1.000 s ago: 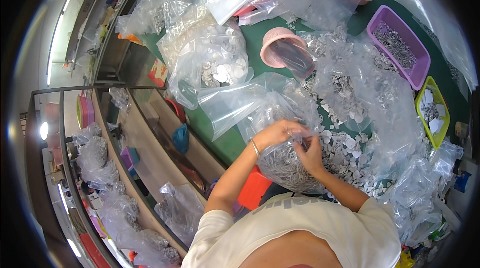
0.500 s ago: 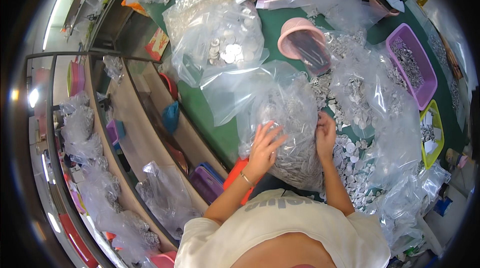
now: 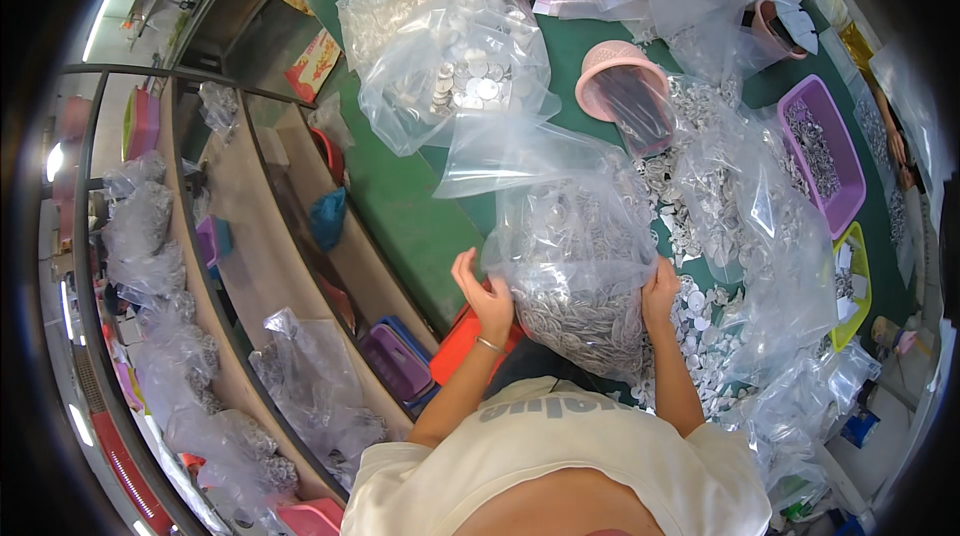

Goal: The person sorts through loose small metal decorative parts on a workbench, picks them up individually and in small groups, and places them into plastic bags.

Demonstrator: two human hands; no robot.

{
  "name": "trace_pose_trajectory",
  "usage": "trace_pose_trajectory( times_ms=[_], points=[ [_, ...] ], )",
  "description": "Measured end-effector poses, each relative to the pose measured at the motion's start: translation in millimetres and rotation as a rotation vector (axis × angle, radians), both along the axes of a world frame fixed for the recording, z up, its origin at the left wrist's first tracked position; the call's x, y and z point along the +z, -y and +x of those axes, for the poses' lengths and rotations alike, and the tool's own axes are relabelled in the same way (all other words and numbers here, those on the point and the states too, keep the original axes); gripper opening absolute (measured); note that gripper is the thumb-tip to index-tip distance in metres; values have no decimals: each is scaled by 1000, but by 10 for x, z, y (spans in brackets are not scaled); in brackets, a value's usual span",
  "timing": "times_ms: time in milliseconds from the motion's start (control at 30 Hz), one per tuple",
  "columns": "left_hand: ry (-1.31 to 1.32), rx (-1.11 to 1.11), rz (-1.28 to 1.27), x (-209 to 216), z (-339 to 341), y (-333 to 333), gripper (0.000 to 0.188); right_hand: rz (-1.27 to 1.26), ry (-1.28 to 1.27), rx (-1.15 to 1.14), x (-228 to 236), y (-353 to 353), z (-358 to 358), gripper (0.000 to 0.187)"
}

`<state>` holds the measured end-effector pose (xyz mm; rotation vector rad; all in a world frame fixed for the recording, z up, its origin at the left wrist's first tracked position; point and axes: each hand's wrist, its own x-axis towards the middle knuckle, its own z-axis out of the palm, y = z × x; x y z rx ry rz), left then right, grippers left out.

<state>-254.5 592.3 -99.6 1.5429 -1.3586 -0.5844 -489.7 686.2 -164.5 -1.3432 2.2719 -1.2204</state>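
In front of me, a clear plastic bag (image 3: pixel 575 281) full of small grey metal pieces stands at the green table's near edge, its loose mouth folded toward the far left. My left hand (image 3: pixel 486 298) is at the bag's left side, fingers apart and slightly bent, with a bracelet on the wrist. On the opposite side, my right hand (image 3: pixel 659 298) pinches the plastic with its fingers closed. A second clear bag (image 3: pixel 400 101) with round silver discs lies open farther off. Loose flat pieces (image 3: pixel 700 321) are spread to the right of my right hand.
A pink basket (image 3: pixel 610 71) with a dark-filled plastic bag lies beyond. Purple (image 3: pixel 850 201) and green (image 3: pixel 862 306) trays of pieces stand at the right. Shelves (image 3: pixel 270 276) with bagged goods run along the left; a red stool-like object (image 3: pixel 465 341) sits beside my left forearm.
My left hand has moved off the top of the bag to its left side. My right hand has shifted slightly down along the right side, and the bag's plastic has been drawn smoother.
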Motion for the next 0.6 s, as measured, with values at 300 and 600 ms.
trace_pose_trajectory(
  times_ms=[300, 600],
  points=[
    [-813, -166, 751, -352, 59, -161, 39, 15, 726, -51, -65, -154, 218, 24],
    [-1062, -209, 1014, -171, 62, -60, 34, 50, 1008, -167, 118, -92, 369, 32]
  ],
)
